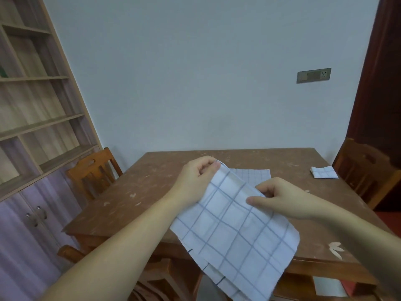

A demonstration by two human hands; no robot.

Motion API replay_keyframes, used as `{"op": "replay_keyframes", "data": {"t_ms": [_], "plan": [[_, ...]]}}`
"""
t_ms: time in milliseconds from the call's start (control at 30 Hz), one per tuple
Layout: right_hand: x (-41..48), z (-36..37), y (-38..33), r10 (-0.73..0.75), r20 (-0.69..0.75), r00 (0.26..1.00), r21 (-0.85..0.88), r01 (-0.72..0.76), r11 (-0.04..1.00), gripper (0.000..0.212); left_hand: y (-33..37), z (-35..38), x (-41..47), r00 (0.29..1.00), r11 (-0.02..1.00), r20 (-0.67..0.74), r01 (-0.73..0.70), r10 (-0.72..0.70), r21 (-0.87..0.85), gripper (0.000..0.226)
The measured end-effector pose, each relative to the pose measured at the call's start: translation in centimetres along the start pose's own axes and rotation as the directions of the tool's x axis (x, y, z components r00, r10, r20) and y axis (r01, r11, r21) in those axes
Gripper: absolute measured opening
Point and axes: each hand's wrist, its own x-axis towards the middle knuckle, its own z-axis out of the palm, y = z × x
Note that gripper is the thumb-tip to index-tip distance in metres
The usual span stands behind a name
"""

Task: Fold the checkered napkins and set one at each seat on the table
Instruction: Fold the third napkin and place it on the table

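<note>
I hold a white napkin with blue checks (236, 233) in the air above the near edge of the wooden table (156, 187). My left hand (198, 172) pinches its upper corner. My right hand (280, 197) pinches the same top edge further right. The cloth hangs down doubled, its lower end below the table edge. Another checkered napkin (255, 175) lies flat on the table behind my hands. A small folded napkin (324, 172) sits at the far right seat.
A wooden chair (95, 170) stands at the table's left side and another chair (366, 170) at its right. A chair back (156, 279) is just below my arms. Shelving and cabinets (36, 118) fill the left wall.
</note>
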Motion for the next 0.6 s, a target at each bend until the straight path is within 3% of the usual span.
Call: {"op": "replay_keyframes", "data": {"t_ms": [133,233,300,367,433,533,600], "plan": [[0.1,-0.4,-0.4,-0.021,0.046,0.999,0.16,0.014,0.987,0.011,0.3,0.3,0.3,1.0,0.999,-0.015,-0.007,0.006,-0.033,0.024],[0.1,-0.8,-0.6,-0.02,-0.012,1.0,0.158,0.022,0.987,0.019,1.2,0.1,0.4,0.999,0.994,-0.016,0.032,-0.034,-0.103,0.019],[-0.1,-1.4,-0.6,-0.006,-0.053,0.999,0.297,0.022,0.955,0.022,1.9,-0.6,0.0,0.987,0.957,0.044,0.159,-0.153,-0.242,0.022],[-0.4,-1.9,-0.4,0.047,-0.068,0.997,0.516,-0.005,0.857,0.024,1.7,-1.5,-0.4,0.928,0.855,0.201,0.369,-0.315,-0.365,0.039],[-0.4,-2.1,0.1,0.139,-0.104,0.985,0.63,-0.043,0.776,0.03,1.2,-2.2,-1.0,0.865,0.764,0.342,0.49,-0.367,-0.419,0.044],[-0.3,-1.9,1.0,0.25,-0.148,0.957,0.637,-0.101,0.764,0.017,-0.2,-1.9,-0.9,0.848,0.772,0.355,0.515,-0.394,-0.373,0.024],[-0.1,-1.5,1.7,0.294,-0.21,0.932,0.502,-0.155,0.851,0.02,-0.5,-1.4,-0.5,0.853,0.773,0.259,0.521,-0.454,-0.362,0.013]]}}
